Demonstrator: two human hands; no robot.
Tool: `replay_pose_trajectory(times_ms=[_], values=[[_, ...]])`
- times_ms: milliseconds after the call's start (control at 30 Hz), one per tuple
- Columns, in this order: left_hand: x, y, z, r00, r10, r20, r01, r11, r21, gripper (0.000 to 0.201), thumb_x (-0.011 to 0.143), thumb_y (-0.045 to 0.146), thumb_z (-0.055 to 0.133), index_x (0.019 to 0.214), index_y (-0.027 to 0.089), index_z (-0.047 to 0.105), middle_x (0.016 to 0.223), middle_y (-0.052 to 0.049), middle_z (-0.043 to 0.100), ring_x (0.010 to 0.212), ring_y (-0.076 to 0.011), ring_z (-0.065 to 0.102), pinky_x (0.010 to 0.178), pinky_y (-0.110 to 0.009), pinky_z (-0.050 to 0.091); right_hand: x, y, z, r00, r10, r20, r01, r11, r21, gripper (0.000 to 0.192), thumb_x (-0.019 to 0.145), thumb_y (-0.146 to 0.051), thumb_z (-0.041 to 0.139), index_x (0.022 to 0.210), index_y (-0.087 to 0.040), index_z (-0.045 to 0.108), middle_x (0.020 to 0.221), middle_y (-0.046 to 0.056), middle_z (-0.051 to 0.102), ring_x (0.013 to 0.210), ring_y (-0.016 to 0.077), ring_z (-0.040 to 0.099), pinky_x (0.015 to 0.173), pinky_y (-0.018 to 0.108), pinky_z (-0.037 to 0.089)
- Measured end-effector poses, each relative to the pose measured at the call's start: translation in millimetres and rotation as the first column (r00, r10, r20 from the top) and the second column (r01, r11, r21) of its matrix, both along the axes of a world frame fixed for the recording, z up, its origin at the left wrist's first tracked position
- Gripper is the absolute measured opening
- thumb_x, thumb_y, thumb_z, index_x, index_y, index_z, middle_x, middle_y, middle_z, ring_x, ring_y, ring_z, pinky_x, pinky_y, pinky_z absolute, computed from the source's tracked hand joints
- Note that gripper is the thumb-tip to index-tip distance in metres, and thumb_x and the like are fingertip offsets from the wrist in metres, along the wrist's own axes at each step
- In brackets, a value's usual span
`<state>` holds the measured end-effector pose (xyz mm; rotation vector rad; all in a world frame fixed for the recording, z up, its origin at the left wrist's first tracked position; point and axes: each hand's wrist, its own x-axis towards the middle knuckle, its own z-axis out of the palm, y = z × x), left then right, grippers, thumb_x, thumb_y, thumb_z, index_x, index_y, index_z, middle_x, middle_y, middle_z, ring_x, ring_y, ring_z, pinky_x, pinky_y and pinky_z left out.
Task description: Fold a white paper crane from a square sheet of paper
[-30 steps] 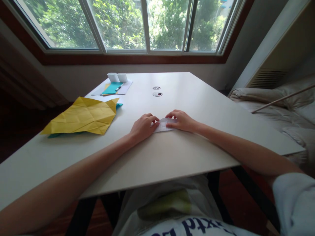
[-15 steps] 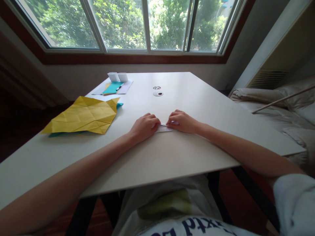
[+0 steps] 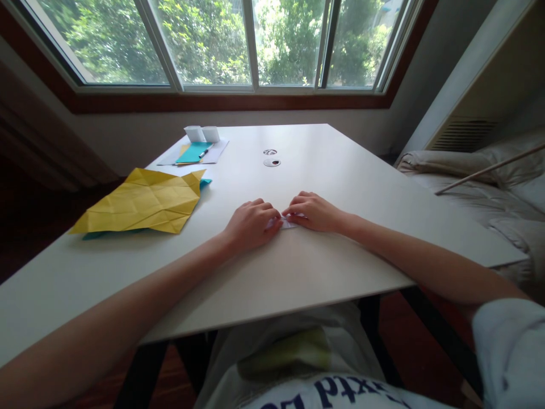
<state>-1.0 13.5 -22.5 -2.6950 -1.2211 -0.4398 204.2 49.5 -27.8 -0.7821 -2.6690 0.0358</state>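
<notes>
Change: I see both hands moved closer together since before.
Left hand [image 3: 251, 224]: curled, pressing white folded paper [image 3: 288, 223].
Right hand [image 3: 313, 211]: curled, fingertips pinching same paper.
Table [image 3: 323, 170]: creased yellow sheet [image 3: 142, 200] lies well apart.

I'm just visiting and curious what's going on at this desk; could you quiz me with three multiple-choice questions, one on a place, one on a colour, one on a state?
1. Where does the big creased sheet lie?
A. left part of the table
B. on the bed
C. on the windowsill

2. Its top colour?
A. red
B. yellow
C. black

3. The small white paper is
A. pressed under both hands
B. held in the air
C. untouched

Answers: A, the creased sheet rests on the table, left of the hands; B, it is yellow; A, the left hand and right hand press the white paper flat.
</notes>
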Motion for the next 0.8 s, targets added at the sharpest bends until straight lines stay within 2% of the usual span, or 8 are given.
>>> replay_pose_trajectory(times_ms=[167, 400, 567, 667, 800], values=[[2.0, -4.0, 1.5, 0.998, 0.016, -0.065, -0.014, 0.999, 0.034, 0.031, 0.087, 0.036, 0.042, 0.091, 0.02, 0.068, 0.084, -0.006, 0.066, 0.08, -0.0201, 0.055, 0.068, -0.031, 0.042, -1.5, -4.7, 5.1, 0.993, -0.104, 0.065, 0.101, 0.994, 0.038, 0.02, 0.085, -0.029, 0.052, 0.09, -0.022, 0.07, 0.089, 0.006, 0.067, 0.085, 0.0185, 0.054, 0.072, 0.029, 0.033], [5.4, -11.5, 3.8, 0.986, 0.071, -0.148, -0.048, 0.987, 0.154, 0.036, 0.088, 0.037, 0.04, 0.078, 0.017, 0.068, 0.074, -0.008, 0.063, 0.077, -0.0217, 0.054, 0.061, -0.032, 0.038, -5.8, -17.9, 11.6, 0.953, -0.219, 0.209, 0.172, 0.96, 0.223, 0.035, 0.089, -0.034, 0.043, 0.075, -0.015, 0.068, 0.082, 0.009, 0.067, 0.08, 0.0198, 0.055, 0.07, 0.033, 0.029], [7.9, -15.7, 5.0, 0.975, 0.142, -0.172, -0.104, 0.972, 0.213, 0.041, 0.087, 0.04, 0.041, 0.067, 0.014, 0.066, 0.071, -0.011, 0.062, 0.076, -0.0247, 0.054, 0.059, -0.035, 0.037, -10.2, -25.8, 15.4, 0.915, -0.313, 0.256, 0.248, 0.934, 0.258, 0.036, 0.089, -0.038, 0.044, 0.075, -0.014, 0.067, 0.082, 0.012, 0.067, 0.08, 0.0218, 0.056, 0.07, 0.034, 0.03], [8.3, -16.6, 5.2, 0.971, 0.164, -0.171, -0.123, 0.965, 0.23, 0.041, 0.086, 0.041, 0.042, 0.066, 0.014, 0.066, 0.071, -0.012, 0.063, 0.076, -0.0247, 0.055, 0.059, -0.035, 0.037, -8.5, -25.6, 16.4, 0.915, -0.309, 0.258, 0.247, 0.937, 0.247, 0.034, 0.088, -0.038, 0.045, 0.078, -0.014, 0.067, 0.084, 0.013, 0.067, 0.082, 0.0223, 0.056, 0.071, 0.034, 0.03], [5.0, -15.2, 5.5, 0.97, 0.172, -0.17, -0.132, 0.966, 0.224, 0.04, 0.086, 0.041, 0.042, 0.066, 0.015, 0.065, 0.07, -0.011, 0.063, 0.075, -0.0236, 0.055, 0.059, -0.033, 0.038, -1.6, -18.9, 14.5, 0.941, -0.237, 0.24, 0.194, 0.963, 0.189, 0.033, 0.086, -0.042, 0.048, 0.087, -0.016, 0.068, 0.09, 0.01, 0.067, 0.085, 0.022, 0.057, 0.073, 0.033, 0.032]])
